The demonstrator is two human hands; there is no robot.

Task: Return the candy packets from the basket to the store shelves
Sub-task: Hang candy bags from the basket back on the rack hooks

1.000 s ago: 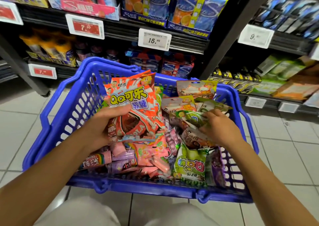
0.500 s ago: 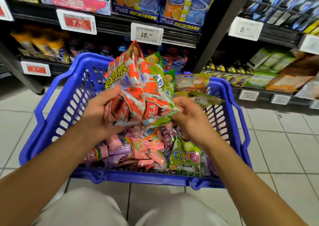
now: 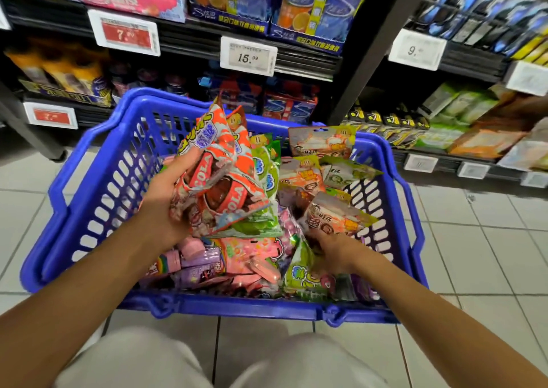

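**Right hand back down among the packets, left still holding the bundle**

Half a second ago both hands met at the raised bundle of packets; now the right hand (image 3: pixel 335 251) has dropped to about 4 o'clock in the blue basket (image 3: pixel 89 209), its fingers curled down among the loose packets there, pinching at a peach-and-white packet (image 3: pixel 335 218), though the actual grip is hidden. The left hand (image 3: pixel 169 197) keeps its fingers and thumb wrapped round the cola candy packets (image 3: pixel 222 180), held above the basket's centre, with green packets (image 3: pixel 267 174) fanned out behind them.

The bundle's long axis runs from roughly 6 o'clock up to 12, leaning slightly left, with the top edges pointing toward the shelves (image 3: pixel 189 37).

"COLA" reads twice on the orange-red front packet. A green packet (image 3: pixel 305 275) at 5 o'clock in the basket shows large cartoon lettering that cannot be read. Pink and purple candy boxes (image 3: pixel 195 266) lie at 7 o'clock. On the shelf edge, a white price tag (image 3: pixel 248 56) reads "15.99", a red price tag (image 3: pixel 124 33) begins "7.", and a further tag (image 3: pixel 416 49) at 2 o'clock begins "9."
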